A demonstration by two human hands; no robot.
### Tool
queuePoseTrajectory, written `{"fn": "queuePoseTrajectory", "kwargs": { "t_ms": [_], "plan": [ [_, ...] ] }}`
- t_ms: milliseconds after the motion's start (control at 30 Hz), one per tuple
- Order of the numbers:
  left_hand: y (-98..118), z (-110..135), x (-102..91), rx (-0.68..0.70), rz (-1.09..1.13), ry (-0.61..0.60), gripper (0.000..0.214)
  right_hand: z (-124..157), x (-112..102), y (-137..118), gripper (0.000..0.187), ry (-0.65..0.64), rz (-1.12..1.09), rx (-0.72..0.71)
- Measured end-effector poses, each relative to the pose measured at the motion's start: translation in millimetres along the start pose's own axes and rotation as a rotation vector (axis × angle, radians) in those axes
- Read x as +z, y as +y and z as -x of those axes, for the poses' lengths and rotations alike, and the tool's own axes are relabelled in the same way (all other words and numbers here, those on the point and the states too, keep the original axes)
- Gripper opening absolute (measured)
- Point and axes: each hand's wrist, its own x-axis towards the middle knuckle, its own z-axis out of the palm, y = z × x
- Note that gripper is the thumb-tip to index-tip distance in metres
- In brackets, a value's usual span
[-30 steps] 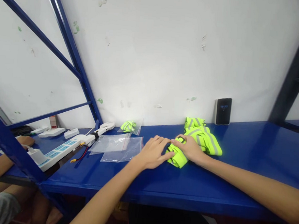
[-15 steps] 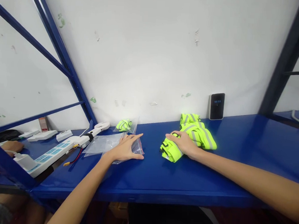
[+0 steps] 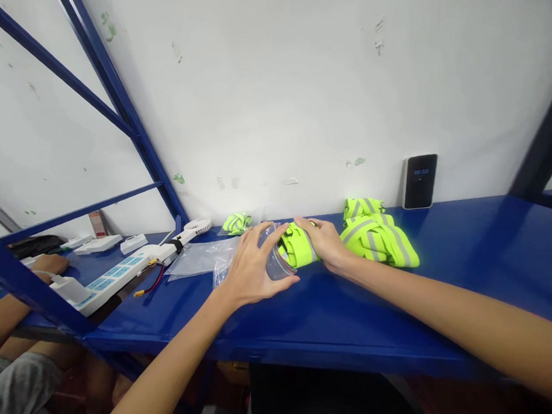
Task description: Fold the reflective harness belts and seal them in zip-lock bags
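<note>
My left hand (image 3: 253, 265) grips the mouth of a clear zip bag (image 3: 274, 262) and holds it open above the blue shelf (image 3: 464, 289). My right hand (image 3: 323, 240) is closed on a folded neon-yellow reflective vest (image 3: 296, 246) and has its end inside the bag's mouth. A pile of more yellow vests (image 3: 378, 236) lies just right of my right hand. More clear bags (image 3: 201, 258) lie flat to the left of my left hand.
A bagged vest (image 3: 238, 222) rests against the wall. A small white fan (image 3: 194, 228), a power strip (image 3: 110, 278) with a red wire and white boxes sit at the left. A black device (image 3: 419, 181) leans on the wall. Another person's hand (image 3: 47, 263) rests at the far left.
My left hand went from the vest to the flat bags, picked one up and opened it. My right hand slid the folded vest left into the bag's mouth.
</note>
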Motion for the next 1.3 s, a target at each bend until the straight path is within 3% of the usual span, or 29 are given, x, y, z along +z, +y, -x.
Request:
{"fn": "queuePoseTrajectory", "kwargs": {
  "t_ms": [267, 467, 700, 800, 967, 1033, 1133, 1300],
  "plan": [
    [17, -7, 12.5, 0.022, -0.165, -0.014, 0.086, 5, -8, 4, 0.047, 0.067, 0.222, -0.080],
    [23, -13, 21.3, 0.012, -0.204, -0.037, 0.088, 13, -1, 4, 0.040, 0.074, 0.459, -0.211],
    [17, -27, 39.6, 0.011, -0.176, -0.043, 0.092, 12, -1, 8, 0.036, 0.068, 0.392, -0.222],
    [12, -30, 47.0, 0.063, -0.158, -0.064, 0.091, 11, -10, 8, 0.030, 0.000, 0.320, -0.194],
    [0, -23, 52.2, 0.138, -0.131, -0.096, 0.092, 17, -34, -3, 0.023, -0.352, 0.184, 0.018],
    [-5, -21, 52.9, 0.132, -0.112, -0.093, 0.097, 19, -43, -7, 0.033, -0.362, 0.216, 0.058],
    [-9, -20, 54.0, 0.108, -0.105, -0.088, 0.101, 20, -51, -8, 0.048, -0.357, 0.296, 0.008],
    [-11, -18, 51.8, 0.141, -0.150, -0.097, 0.093, 23, -44, 5, 0.051, -0.280, 0.293, -0.024]
  ]
}}
